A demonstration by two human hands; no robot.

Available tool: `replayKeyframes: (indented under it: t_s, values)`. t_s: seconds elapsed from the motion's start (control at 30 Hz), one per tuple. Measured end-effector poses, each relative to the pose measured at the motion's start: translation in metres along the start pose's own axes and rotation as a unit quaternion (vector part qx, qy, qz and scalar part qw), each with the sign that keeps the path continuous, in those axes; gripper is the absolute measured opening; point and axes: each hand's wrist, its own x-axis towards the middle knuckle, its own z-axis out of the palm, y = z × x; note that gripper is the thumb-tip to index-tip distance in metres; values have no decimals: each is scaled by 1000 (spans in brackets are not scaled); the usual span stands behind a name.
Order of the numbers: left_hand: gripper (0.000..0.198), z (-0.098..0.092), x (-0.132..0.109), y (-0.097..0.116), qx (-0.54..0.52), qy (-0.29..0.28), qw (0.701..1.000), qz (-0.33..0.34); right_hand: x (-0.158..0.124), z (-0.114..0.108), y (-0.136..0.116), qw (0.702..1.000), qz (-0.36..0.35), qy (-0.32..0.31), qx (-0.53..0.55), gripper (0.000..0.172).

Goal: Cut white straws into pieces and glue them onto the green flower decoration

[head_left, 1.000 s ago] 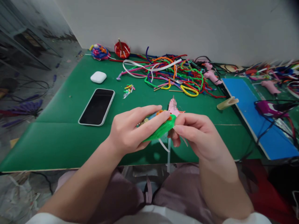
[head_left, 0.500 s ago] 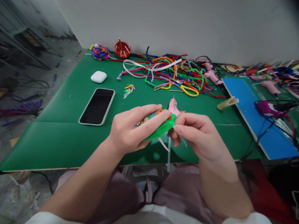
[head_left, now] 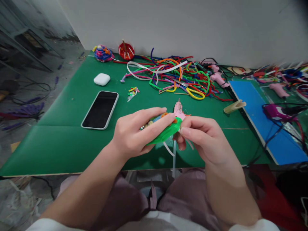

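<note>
My left hand (head_left: pixel 134 134) is closed round a small green craft piece (head_left: pixel 166 133) with orange, blue and yellow bits on top, held just above the green mat (head_left: pixel 72 138). My right hand (head_left: pixel 204 138) pinches the right end of the same piece, fingers pressed together. A thin white strip (head_left: pixel 173 157) hangs down from below it. A pink glue gun (head_left: pixel 178 109) lies on the mat just behind my hands.
A black phone (head_left: pixel 100 109) and a white earbud case (head_left: pixel 102 79) lie at the left. A tangle of coloured pipe cleaners (head_left: pixel 178 77) with yellow scissors (head_left: pixel 195 93) fills the back. A blue board (head_left: pixel 267 125) and more glue guns (head_left: pixel 279 112) sit at the right.
</note>
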Motion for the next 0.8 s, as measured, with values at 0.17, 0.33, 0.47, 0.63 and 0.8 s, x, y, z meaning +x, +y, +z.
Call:
replayKeyframes:
  t_s: [0.17,0.33,0.47,0.63,0.8]
  values:
    - [40,-1,0,0,0,-7,1000,-5,0,0,0,1000,0,3,0,24]
    - [41,-2,1,0,-1,-8,1000,-10,3,-1,1,1000,-20,-12,11,27]
    - [41,-3,0,-1,-1,-7,1000,-11,4,-4,1,999,-27,-28,7,31]
    - [41,-3,0,-1,-1,-4,1000,-12,3,-4,0,1000,-15,-9,-7,29]
    - [42,-3,0,-2,0,0,1000,-7,2,0,-1,1000,7,18,-22,23]
